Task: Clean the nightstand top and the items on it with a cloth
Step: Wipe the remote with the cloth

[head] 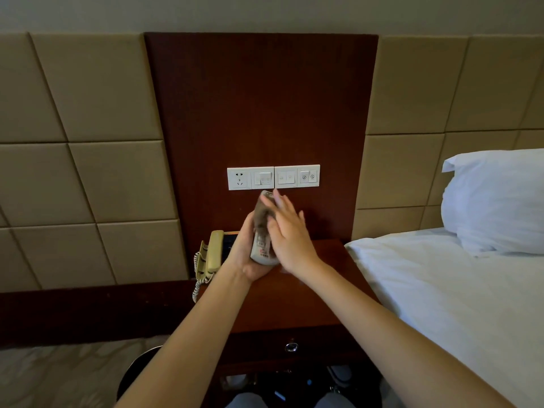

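A white remote control (260,250) is held upright above the dark wooden nightstand (300,301). My left hand (245,256) grips the remote from below and behind. My right hand (287,231) presses a grey-brown cloth (263,214) against the remote's upper part, fingers stretched along it. The cloth hides the remote's top half. A beige corded telephone (209,257) rests at the nightstand's back left corner, just left of my left hand.
White sockets and switches (273,176) sit on the wooden wall panel right behind the remote. A bed with a white sheet (447,295) and pillow (497,201) borders the nightstand on the right. A drawer knob (291,347) shows below; a dark round bin (138,369) stands lower left.
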The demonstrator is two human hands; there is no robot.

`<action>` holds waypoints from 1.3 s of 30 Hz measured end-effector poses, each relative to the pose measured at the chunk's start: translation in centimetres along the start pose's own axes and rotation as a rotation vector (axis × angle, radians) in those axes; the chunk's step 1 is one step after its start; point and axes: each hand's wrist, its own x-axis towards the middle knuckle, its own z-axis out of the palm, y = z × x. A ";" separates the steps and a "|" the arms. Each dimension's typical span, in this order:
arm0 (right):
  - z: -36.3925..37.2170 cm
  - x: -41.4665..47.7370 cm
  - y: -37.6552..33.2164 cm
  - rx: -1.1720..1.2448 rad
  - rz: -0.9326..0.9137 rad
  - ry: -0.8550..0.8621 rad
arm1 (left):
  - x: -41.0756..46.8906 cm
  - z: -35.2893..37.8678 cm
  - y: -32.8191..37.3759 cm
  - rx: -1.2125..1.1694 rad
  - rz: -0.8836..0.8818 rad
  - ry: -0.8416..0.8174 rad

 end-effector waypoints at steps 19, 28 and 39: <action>4.1 -5.5 21.8 -0.184 0.597 -0.417 | 9.0 -13.7 -5.4 0.219 -0.041 0.660; 8.5 -3.0 25.4 -0.069 0.667 -0.868 | 16.7 -14.9 -8.6 0.291 -0.103 0.656; 7.1 1.9 28.9 0.363 0.657 -0.479 | 26.6 -14.1 -10.6 0.289 0.001 0.599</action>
